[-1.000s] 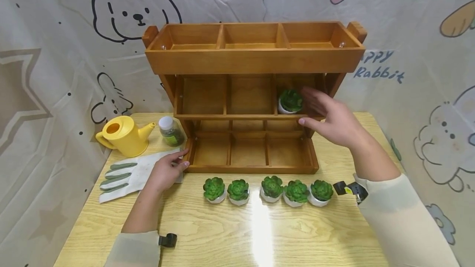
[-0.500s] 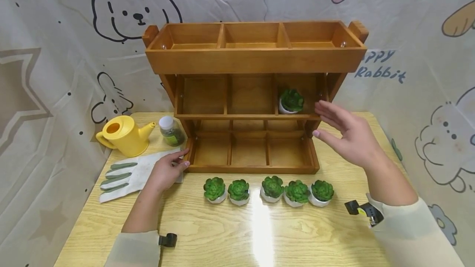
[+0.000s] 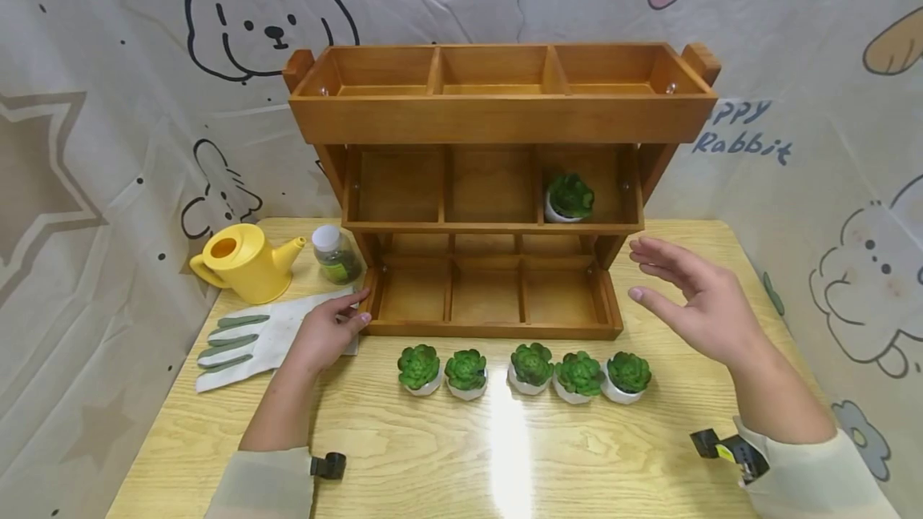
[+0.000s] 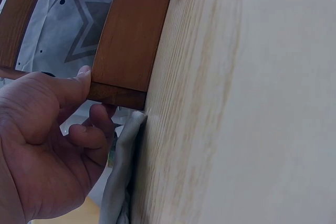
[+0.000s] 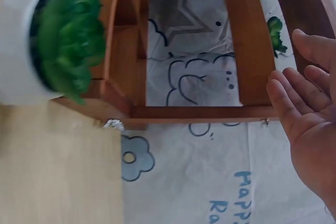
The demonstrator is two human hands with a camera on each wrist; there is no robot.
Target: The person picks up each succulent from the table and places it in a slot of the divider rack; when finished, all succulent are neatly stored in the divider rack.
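Observation:
A three-tier wooden shelf (image 3: 505,120) with divided compartments stands at the back of the table. My left hand (image 3: 324,335) holds the left front corner of its bottom tier; in the left wrist view the thumb and fingers (image 4: 97,121) pinch that wooden end (image 4: 118,95). A potted succulent (image 3: 571,197) sits in the middle tier's right compartment. To the right of the shelf, my right hand (image 3: 699,303) hovers with fingers extended and holds nothing. Several more potted succulents stand in a row before the shelf, the rightmost succulent (image 3: 629,376) being nearest to that hand.
At the left are a yellow watering can (image 3: 248,263), a white-lidded jar (image 3: 336,255) and a white-and-green glove (image 3: 252,339), partly under the left arm. A printed curtain (image 3: 815,207) surrounds the wooden table (image 3: 404,455).
My right hand has drawn back from the middle tier's succulent, moving right and toward the front. The succulent stays in its compartment. My left hand keeps its place on the shelf corner.

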